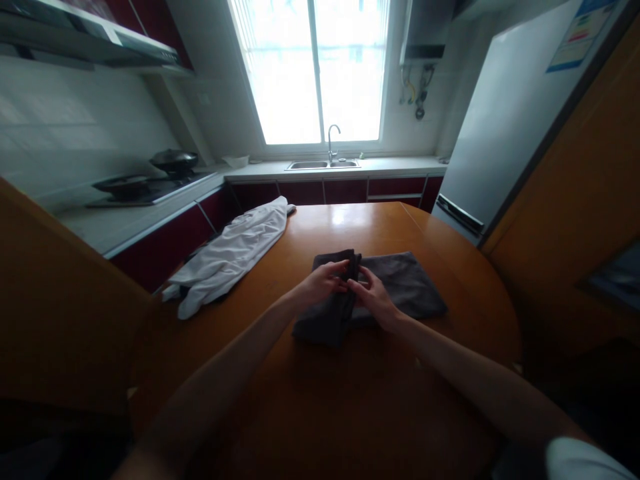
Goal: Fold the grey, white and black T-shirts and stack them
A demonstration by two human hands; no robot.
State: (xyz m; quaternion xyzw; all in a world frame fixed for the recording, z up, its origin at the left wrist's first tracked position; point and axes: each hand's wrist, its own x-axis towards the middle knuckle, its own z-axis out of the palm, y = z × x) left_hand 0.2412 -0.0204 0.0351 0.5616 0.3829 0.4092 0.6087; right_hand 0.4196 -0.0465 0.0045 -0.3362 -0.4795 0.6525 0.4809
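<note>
A dark grey garment lies partly folded on the wooden table, with its left part doubled over into a thicker stack. My left hand bends its fingers over the upper edge of that stack and grips the fabric. From the other side, my right hand pinches the same fold, its thumb close to the left fingertips. Some fingertips are hidden in the dark cloth. To the right of my hands the rest of the garment is spread flat. What kind of garment it is, I cannot tell.
A crumpled white garment with dark cloth under it lies along the table's left edge. Beyond the table are a sink with a faucet, a stove with pans, and a fridge at right.
</note>
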